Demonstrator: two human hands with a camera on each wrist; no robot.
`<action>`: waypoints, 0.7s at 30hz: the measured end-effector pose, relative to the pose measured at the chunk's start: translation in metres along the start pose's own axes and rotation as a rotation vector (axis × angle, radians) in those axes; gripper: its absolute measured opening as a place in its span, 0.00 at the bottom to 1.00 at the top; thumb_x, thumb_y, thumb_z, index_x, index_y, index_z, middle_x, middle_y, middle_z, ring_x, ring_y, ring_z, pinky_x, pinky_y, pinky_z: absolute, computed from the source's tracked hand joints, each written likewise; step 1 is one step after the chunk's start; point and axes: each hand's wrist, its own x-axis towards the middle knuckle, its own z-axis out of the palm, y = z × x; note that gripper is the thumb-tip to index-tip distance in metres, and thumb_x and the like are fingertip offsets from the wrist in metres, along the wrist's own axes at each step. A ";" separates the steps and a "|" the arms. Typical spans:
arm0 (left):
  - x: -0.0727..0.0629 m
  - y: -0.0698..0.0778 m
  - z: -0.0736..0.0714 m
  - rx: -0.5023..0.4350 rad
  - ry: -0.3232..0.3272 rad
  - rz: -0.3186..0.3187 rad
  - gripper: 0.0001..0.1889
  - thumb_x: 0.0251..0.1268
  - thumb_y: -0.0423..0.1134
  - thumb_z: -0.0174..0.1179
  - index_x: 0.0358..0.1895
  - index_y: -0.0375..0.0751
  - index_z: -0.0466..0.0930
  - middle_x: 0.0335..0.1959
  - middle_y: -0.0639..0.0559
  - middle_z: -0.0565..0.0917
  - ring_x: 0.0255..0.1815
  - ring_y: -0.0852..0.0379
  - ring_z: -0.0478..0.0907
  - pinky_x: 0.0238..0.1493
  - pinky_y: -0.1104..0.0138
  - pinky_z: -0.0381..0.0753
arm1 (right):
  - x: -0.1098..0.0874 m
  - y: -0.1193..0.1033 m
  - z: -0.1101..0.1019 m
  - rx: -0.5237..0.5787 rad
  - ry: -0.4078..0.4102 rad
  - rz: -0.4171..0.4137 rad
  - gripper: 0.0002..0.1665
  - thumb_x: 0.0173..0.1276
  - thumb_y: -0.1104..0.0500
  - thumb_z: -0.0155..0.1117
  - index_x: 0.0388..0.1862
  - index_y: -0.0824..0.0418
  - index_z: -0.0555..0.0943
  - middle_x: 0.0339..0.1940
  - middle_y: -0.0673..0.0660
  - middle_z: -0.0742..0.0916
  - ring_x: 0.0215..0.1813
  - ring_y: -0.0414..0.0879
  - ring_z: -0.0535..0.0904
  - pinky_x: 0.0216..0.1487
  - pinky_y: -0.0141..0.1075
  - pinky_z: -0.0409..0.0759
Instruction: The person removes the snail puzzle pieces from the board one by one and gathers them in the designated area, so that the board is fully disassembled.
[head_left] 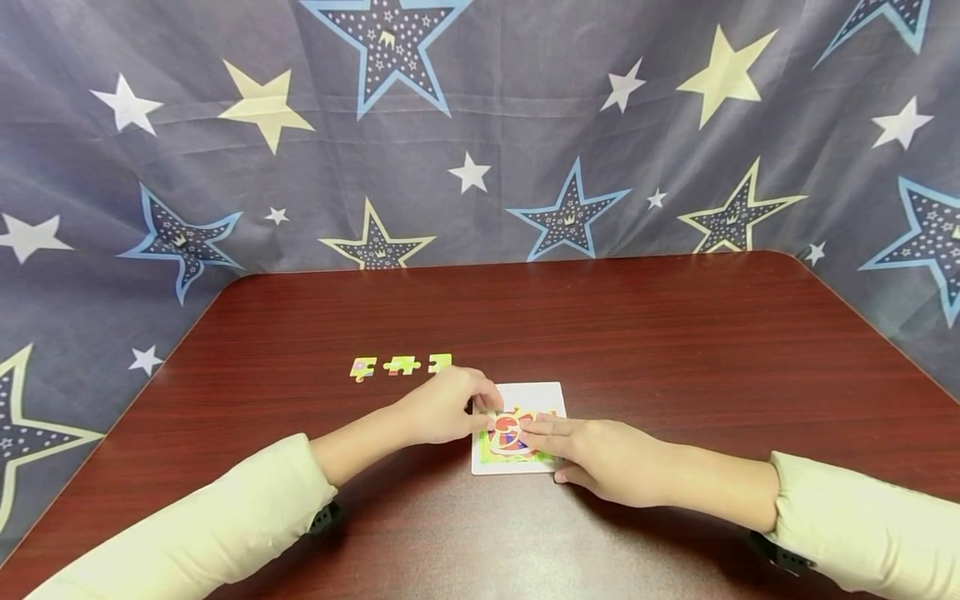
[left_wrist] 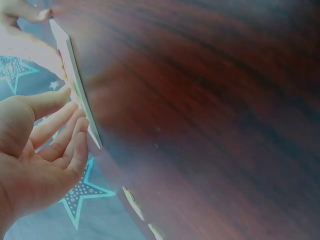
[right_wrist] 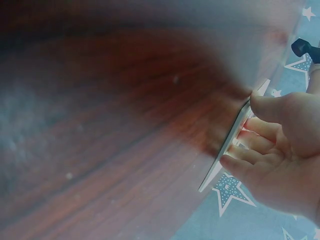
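A small jigsaw puzzle board (head_left: 527, 393) with a white border lies flat on the table, partly filled with a red, blue and green picture. My left hand (head_left: 447, 406) is over its left side, with the thumb and fingertips touching the board and a gap between them. From the right, my right hand (head_left: 611, 457) reaches across with nearly straight fingers resting on the picture; its thumb lies by the board's lower right corner. Both hands cover parts of the picture. In the left wrist view, the left fingers (left_wrist: 75, 145) look loosely bent beside the board edge (left_wrist: 80, 90).
Beyond the left hand lie three loose green puzzle pieces: a left one (head_left: 363, 367), a middle one (head_left: 402, 365) and a right one (head_left: 440, 362). The dark red wooden table (head_left: 637, 333) meets a grey star-patterned cloth (head_left: 495, 108) at the back.
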 end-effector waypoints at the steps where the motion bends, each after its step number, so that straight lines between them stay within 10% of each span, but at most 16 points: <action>1: 0.000 0.001 0.000 -0.003 -0.006 -0.004 0.07 0.58 0.34 0.66 0.40 0.41 0.85 0.35 0.52 0.85 0.37 0.60 0.80 0.38 0.75 0.76 | 0.000 0.000 0.000 0.001 -0.001 0.001 0.33 0.66 0.59 0.64 0.70 0.55 0.70 0.71 0.52 0.74 0.71 0.48 0.71 0.61 0.43 0.78; 21: 0.009 0.008 0.001 -0.054 -0.043 -0.091 0.06 0.52 0.29 0.69 0.31 0.39 0.81 0.29 0.50 0.83 0.32 0.61 0.76 0.35 0.76 0.75 | 0.000 0.000 0.000 0.001 0.001 -0.008 0.32 0.66 0.58 0.64 0.69 0.56 0.70 0.70 0.53 0.75 0.71 0.48 0.71 0.60 0.43 0.78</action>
